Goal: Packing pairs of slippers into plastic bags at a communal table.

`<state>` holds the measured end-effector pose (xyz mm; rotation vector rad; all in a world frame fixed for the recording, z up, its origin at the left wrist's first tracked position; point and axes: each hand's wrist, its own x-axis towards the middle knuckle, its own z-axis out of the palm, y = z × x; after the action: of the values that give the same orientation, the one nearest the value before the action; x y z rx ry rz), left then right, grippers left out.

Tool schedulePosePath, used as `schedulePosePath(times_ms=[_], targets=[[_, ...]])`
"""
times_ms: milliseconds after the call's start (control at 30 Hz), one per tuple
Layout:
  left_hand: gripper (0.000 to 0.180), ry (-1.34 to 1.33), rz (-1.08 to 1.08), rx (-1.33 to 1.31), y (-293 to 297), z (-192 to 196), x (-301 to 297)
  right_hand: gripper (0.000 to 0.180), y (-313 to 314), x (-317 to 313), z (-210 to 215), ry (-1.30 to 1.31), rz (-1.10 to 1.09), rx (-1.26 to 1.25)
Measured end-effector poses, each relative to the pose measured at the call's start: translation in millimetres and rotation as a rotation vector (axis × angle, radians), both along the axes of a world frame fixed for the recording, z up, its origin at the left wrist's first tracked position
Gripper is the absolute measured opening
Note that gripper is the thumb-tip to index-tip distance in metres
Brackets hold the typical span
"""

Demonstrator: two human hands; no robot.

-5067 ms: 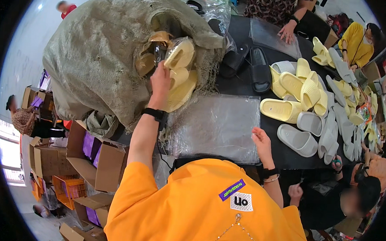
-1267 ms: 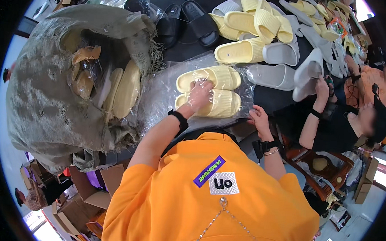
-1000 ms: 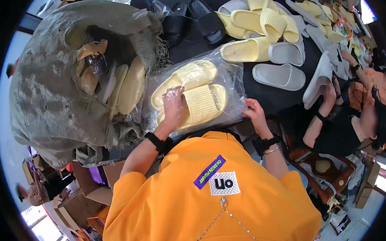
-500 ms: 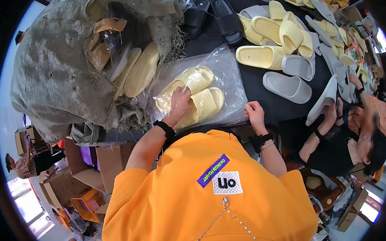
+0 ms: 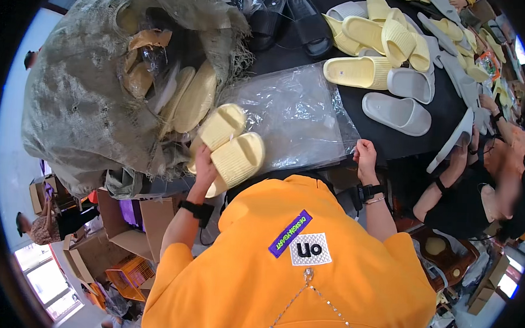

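My left hand [image 5: 205, 168] is closed on a pair of pale yellow ribbed slide slippers [image 5: 237, 158], held tilted at the table's near edge beside the sack. A clear plastic bag [image 5: 294, 115] lies flat to the right of the slippers, partly beneath their edge. Closed in a pinch, my right hand [image 5: 365, 158] has the bag's near right corner at its fingertips. The slippers' heel ends are partly hidden by my left hand.
A frayed grey-green woven sack [image 5: 84, 92] with yellow slippers in it fills the left. Black slides [image 5: 309, 25] lie at the back; yellow and grey slippers [image 5: 396, 114] are piled at the right. A co-worker [image 5: 457, 190] handles grey slippers there. Cardboard boxes [image 5: 128, 222] stand lower left.
My left hand has drawn the slippers left and nearer, off the middle of the bag. My right hand has shifted slightly right, and the bag's right edge with it.
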<state>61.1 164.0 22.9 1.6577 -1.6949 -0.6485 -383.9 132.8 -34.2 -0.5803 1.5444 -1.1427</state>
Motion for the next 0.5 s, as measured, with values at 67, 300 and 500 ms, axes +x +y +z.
schedulePosePath(times_ms=[67,300,500], targets=[[0.034,0.202,0.096,0.004,15,7,14,0.01,0,4,8,0.012,0.008,0.008],[0.033,1.093,0.172,0.355,40,84,53,0.01,3,12,11,0.233,0.049,-0.052],[0.032,0.749,0.297,0.303,36,158,48,0.024,-4,39,56,0.657,0.284,-0.234]])
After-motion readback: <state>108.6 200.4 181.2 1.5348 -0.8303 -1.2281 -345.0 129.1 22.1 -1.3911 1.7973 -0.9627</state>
